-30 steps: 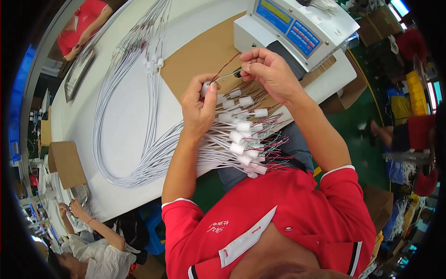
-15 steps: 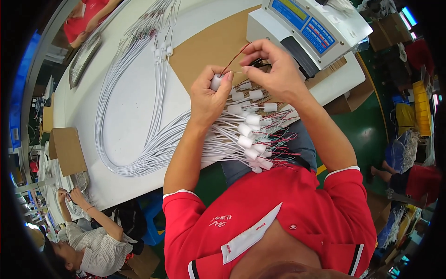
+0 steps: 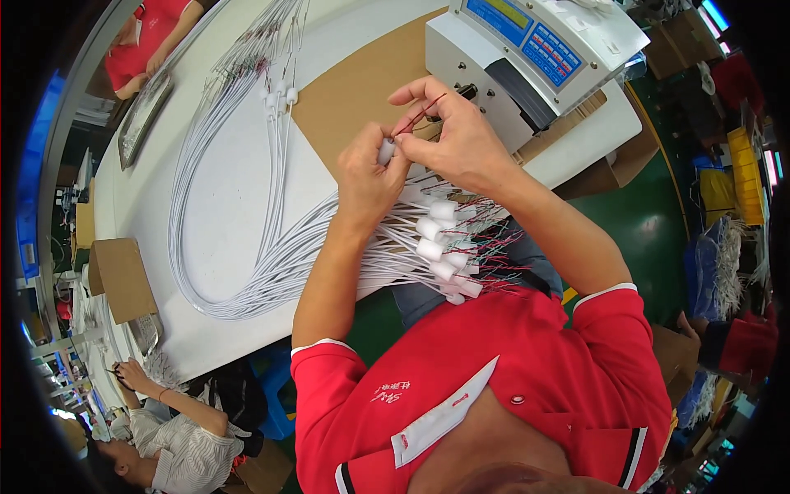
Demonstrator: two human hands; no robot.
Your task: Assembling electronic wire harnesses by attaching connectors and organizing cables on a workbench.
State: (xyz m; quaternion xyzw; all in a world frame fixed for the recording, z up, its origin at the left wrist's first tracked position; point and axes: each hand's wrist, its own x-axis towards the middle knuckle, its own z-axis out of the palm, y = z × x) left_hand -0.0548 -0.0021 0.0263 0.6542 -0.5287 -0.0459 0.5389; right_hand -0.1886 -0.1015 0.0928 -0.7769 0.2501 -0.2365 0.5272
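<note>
My left hand (image 3: 367, 174) is closed around a white cylindrical cable end piece (image 3: 386, 151), raised above the table. Thin dark red wires (image 3: 418, 116) stick out of its top and slant up to the right. My right hand (image 3: 465, 140) meets the left at this spot, its thumb against the base of the wires and its index finger bent above them. How its other fingers grip is partly hidden. Below both hands lies a thick bundle of white cables (image 3: 247, 284). Several white end pieces (image 3: 429, 249) with red and green twisted wires overhang the table edge near my lap.
A white machine (image 3: 494, 58) with a blue keypad panel stands at the back right. Brown cardboard (image 3: 354, 82) lies under the hands on the white table (image 3: 222, 206). A metal tray (image 3: 145, 122) sits far left. Co-workers are at the upper left, lower left and right edge.
My right hand has come down and left, its thumb now against the left hand's fingers. The red wires lean farther right. The whole view has shifted slightly.
</note>
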